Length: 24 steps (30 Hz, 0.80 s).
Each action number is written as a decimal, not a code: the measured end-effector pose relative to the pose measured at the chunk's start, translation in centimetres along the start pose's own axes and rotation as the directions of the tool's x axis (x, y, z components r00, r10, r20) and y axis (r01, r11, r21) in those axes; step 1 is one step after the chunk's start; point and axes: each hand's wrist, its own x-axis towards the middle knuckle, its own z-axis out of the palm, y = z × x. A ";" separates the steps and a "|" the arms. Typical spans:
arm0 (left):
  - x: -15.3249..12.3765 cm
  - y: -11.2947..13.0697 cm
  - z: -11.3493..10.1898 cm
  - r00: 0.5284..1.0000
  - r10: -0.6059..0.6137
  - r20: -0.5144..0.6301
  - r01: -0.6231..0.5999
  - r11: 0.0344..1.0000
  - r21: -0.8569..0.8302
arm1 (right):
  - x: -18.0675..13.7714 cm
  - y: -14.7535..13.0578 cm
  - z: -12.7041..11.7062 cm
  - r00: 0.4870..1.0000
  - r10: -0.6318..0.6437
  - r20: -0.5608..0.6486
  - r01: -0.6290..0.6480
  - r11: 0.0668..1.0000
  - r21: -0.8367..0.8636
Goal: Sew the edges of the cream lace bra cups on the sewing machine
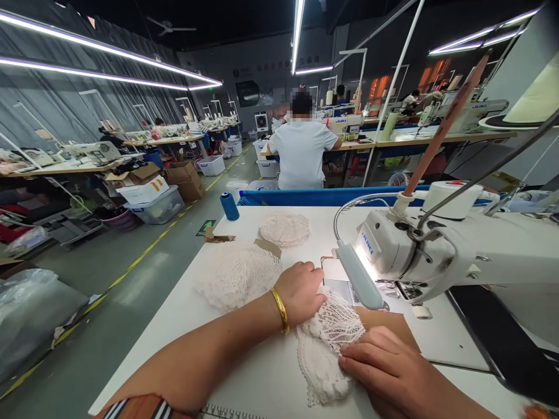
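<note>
A white lace piece [336, 320] lies on the sewing table [174, 349], just in front of the sewing machine [388, 244]. My left hand [301, 294], a gold bangle at its wrist, has its fingers curled at the upper left edge of the lace, thumb against it. At the lace's right side, my right hand [388, 364] pinches the edge, its fingers together and its thumb hidden. Beneath the lace's right part shows a piece of brown card [388, 323]. Beyond my left hand rest a large lace pile [238, 276] and a smaller lace stack [285, 230].
A blue thread cone [229, 206] stands at the table's far left corner. The lit lamp [360, 276] hangs low beside the needle area. A ruler [227, 413] runs along the near edge. Ahead, a person in a white shirt [302, 151] sits at another machine.
</note>
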 end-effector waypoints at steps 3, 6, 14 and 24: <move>-0.1 0.3 0.7 0.998 0.054 -0.012 -0.054 0.999 -0.006 | 0.8 -1.4 -1.8 0.996 0.065 0.066 -0.067 0.998 0.023; -0.3 0.7 1.4 0.991 0.128 -0.033 -0.128 0.992 -0.015 | 0.7 -1.9 -2.2 0.992 0.111 0.056 -0.116 0.989 0.096; -1.2 1.9 2.8 0.785 0.482 -0.389 -0.575 0.801 -0.168 | -1.2 0.5 -0.1 0.768 0.625 -0.142 -0.603 0.779 0.170; -1.8 3.0 4.5 0.737 0.358 -0.573 -0.505 0.855 -0.116 | -1.6 1.0 0.6 0.702 0.704 -0.106 -0.650 0.695 0.309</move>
